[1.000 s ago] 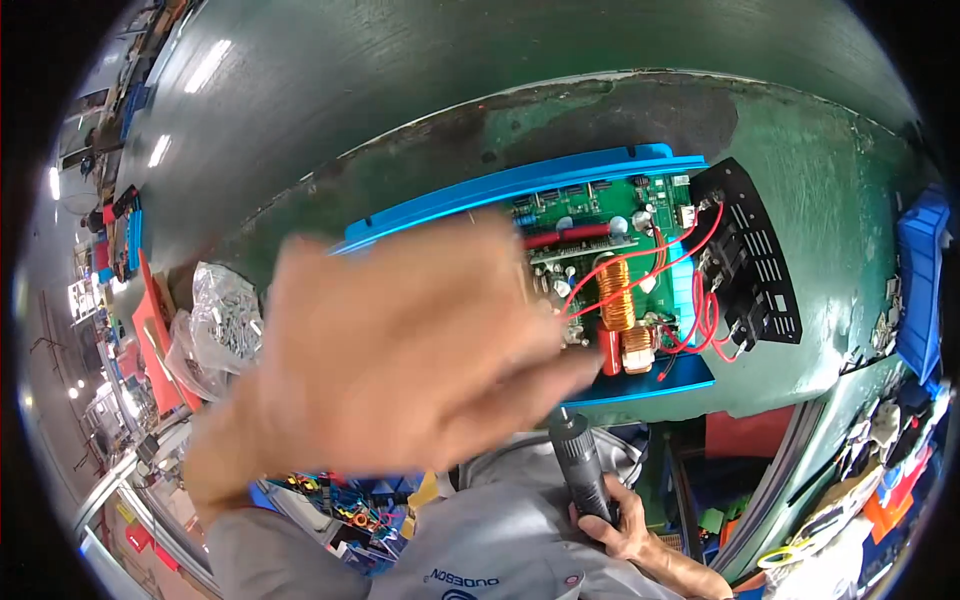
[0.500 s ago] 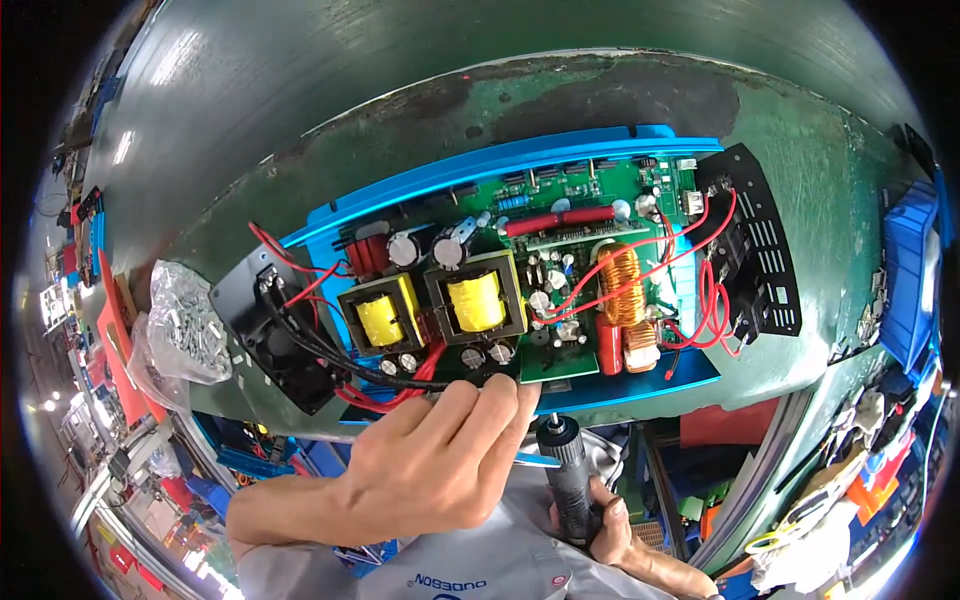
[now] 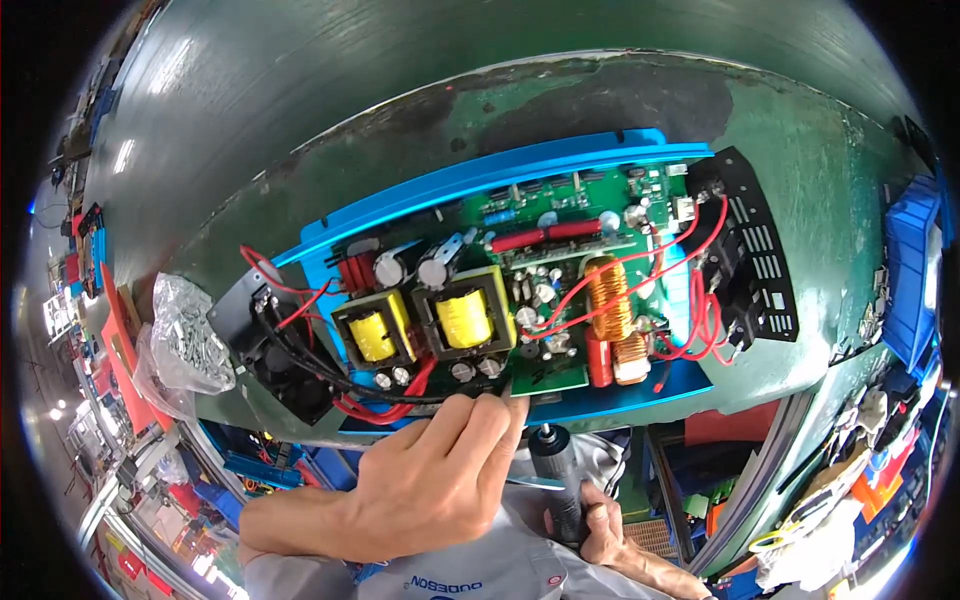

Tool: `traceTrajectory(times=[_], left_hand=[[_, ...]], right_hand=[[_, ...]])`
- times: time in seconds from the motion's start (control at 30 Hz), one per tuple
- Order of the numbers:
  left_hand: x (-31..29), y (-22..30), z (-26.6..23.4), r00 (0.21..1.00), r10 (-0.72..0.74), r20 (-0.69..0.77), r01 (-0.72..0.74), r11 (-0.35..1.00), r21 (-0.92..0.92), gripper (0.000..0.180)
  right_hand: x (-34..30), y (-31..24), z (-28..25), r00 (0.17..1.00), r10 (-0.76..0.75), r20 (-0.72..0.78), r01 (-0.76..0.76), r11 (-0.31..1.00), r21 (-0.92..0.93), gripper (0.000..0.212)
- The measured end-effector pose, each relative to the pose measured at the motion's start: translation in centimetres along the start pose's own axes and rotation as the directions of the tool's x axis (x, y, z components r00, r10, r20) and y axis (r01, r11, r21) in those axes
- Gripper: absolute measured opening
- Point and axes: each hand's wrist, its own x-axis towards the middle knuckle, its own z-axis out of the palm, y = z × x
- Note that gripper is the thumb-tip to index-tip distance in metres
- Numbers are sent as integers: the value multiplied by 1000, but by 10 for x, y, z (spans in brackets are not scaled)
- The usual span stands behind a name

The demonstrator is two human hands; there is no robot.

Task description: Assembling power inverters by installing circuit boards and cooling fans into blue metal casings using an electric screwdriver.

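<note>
A blue metal case (image 3: 480, 165) lies open, holding a green circuit board (image 3: 555, 380) with two yellow-wound transformers (image 3: 465, 318) and a copper-wound coil (image 3: 608, 300). My left hand (image 3: 430, 480) is closed at the case's near edge, left of the board's front corner; its fingertips are partly hidden. A thin pale-blue strip (image 3: 537, 483) sticks out beneath that hand. My right hand (image 3: 603, 530) grips a black electric screwdriver (image 3: 558, 475), its bit pointing up at the case's near wall. Red wires run to a black slotted end panel (image 3: 760, 265) on the right.
Left of the case lies a black fan panel (image 3: 270, 350), with a clear bag of small metal parts (image 3: 188, 335) beside it. A blue bin (image 3: 908, 275) stands at the right. The green bench top (image 3: 400, 80) extends beyond the case.
The case with its board has shifted slightly left, its near side a little closer to me. Both hands and the screwdriver have moved slightly down in the view; the grips look the same.
</note>
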Motion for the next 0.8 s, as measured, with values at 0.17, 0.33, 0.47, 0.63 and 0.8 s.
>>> traceTrajectory(times=[0.17, 0.33, 0.47, 0.63, 0.8], left_hand=[[9, -2, -3, 999, 43, -3, -43, 999, 27, 42], [23, -4, 0, 982, -131, -134, 129, 991, -30, 35], [1, -19, -16, 856, -265, -443, 209, 963, -172, 30], [-65, -49, -4, 293, -722, -627, 701, 608, -373, 11], [-107, -79, 49, 213, -852, -478, 707, 472, -526, 18]], right_hand=[[8, -1, -7, 984, 63, 165, -85, 987, 135, 98], [11, -26, -31, 981, 125, 145, -141, 984, 105, 101], [-11, 5, -53, 858, 251, -448, -129, 950, 284, 102], [-10, -49, -89, 651, -444, -615, 355, 895, -269, 82], [9, -130, -116, 502, -451, -738, 153, 886, -438, 37]])
